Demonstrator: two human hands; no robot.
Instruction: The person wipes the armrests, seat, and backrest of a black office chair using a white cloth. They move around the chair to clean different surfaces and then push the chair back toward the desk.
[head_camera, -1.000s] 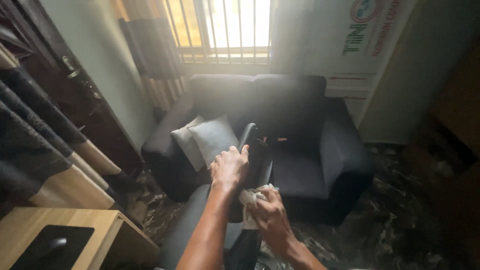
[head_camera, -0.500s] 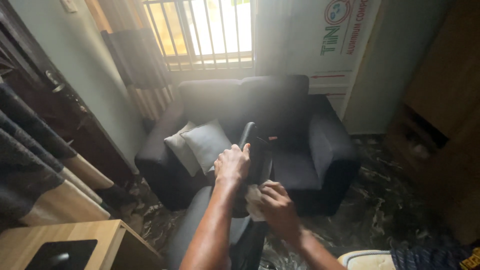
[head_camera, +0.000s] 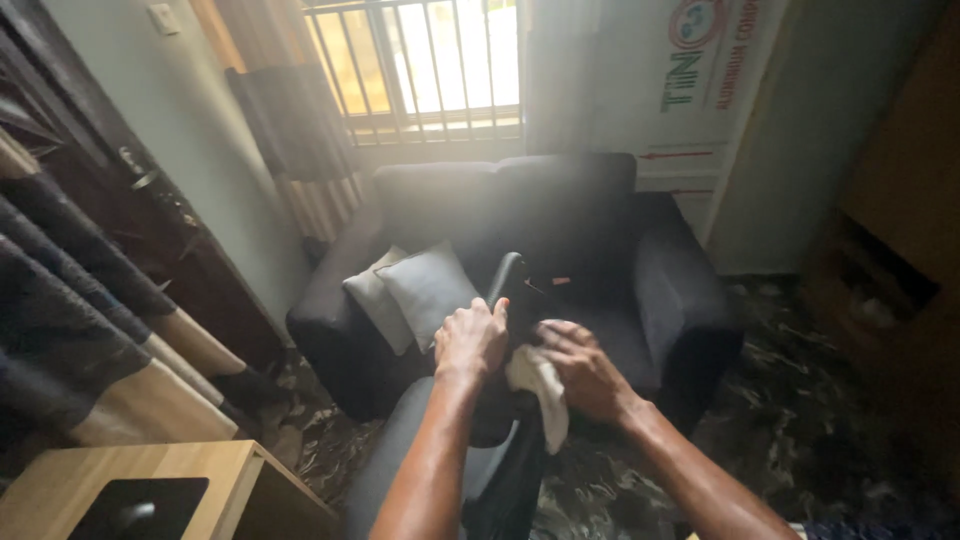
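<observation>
The left hand (head_camera: 472, 340) clamps its grip on the black chair back (head_camera: 508, 290) (dark, padded) while the right hand (head_camera: 583, 372) presses a crumpled white cloth (head_camera: 540, 385).

Dark sofa (head_camera: 600, 260) bearing two cushions (head_camera: 410, 290)

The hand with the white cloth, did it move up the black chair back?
Yes. The right hand with the white cloth slid up the chair back, toward its top edge, ending level with the left hand gripping it.
</observation>
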